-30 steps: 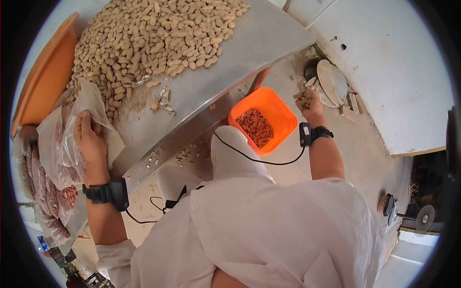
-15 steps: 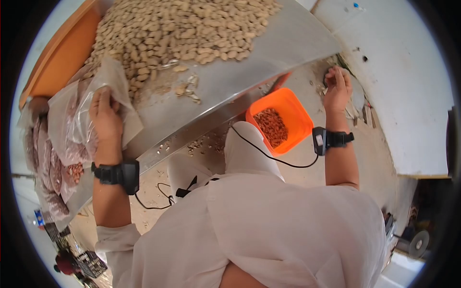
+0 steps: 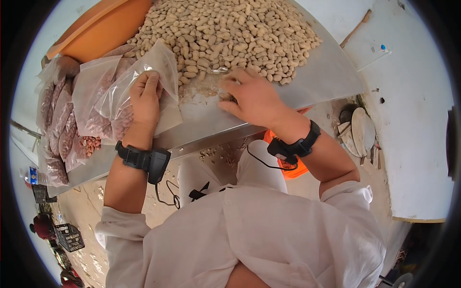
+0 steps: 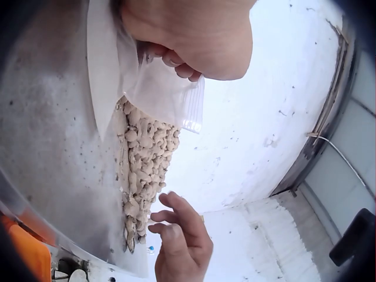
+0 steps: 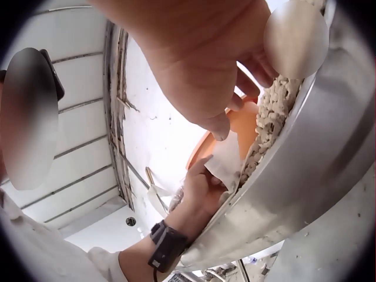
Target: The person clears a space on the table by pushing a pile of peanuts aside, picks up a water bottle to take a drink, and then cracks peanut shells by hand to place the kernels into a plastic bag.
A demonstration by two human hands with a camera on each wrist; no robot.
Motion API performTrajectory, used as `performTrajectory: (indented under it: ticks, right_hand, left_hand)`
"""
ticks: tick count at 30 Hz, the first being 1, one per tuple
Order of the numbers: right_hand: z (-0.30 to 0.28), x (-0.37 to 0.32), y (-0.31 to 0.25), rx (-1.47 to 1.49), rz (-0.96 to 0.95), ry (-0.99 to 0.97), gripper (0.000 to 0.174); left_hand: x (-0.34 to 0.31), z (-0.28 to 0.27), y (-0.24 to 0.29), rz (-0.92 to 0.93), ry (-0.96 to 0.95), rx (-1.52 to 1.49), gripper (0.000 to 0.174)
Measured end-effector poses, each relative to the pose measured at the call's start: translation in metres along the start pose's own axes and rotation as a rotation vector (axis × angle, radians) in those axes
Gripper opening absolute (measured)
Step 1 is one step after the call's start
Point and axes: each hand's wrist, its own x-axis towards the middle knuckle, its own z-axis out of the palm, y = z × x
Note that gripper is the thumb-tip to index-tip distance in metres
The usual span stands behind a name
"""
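A clear plastic bag (image 3: 165,60) hangs from my left hand (image 3: 145,98), which pinches it near its upper edge at the table's left side. Zip-like ridges line the bag's edge in the left wrist view. My right hand (image 3: 254,98) is over the metal table at the front of a heap of unshelled peanuts (image 3: 240,38). Its fingers are spread and slightly bent, and the left wrist view shows nothing gripped between the fingers (image 4: 183,211). Brown crumbs (image 3: 199,91) lie between the two hands; the surface beneath the right palm is hidden.
Several bags of reddish kernels (image 3: 57,110) lie at the table's left, before a large orange tub (image 3: 108,26). Below the right forearm, an orange bucket (image 3: 295,168) is partly hidden. Flat round pieces (image 3: 357,132) lean by the wall. Cables run from both wrist cameras.
My right hand, which held peanuts or shells out over the floor to the right, has swung back over the table. My left hand keeps hold of the bag. The head view has shifted.
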Motion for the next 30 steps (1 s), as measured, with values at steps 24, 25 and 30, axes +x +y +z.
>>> performTrajectory:
  ticks: [24, 25, 30]
  right_hand:
    - [0.013, 0.078, 0.023, -0.304, 0.110, -0.433, 0.016]
    - [0.009, 0.082, 0.018, -0.320, 0.114, -0.497, 0.016]
    - [0.007, 0.091, 0.014, -0.341, 0.111, -0.583, 0.017]
  left_hand:
    - [0.003, -0.004, -0.004, 0.024, -0.043, 0.047, 0.020]
    - [0.003, -0.004, -0.003, 0.022, -0.043, 0.044, 0.020]
    - [0.003, -0.004, -0.002, 0.024, -0.049, 0.039, 0.021]
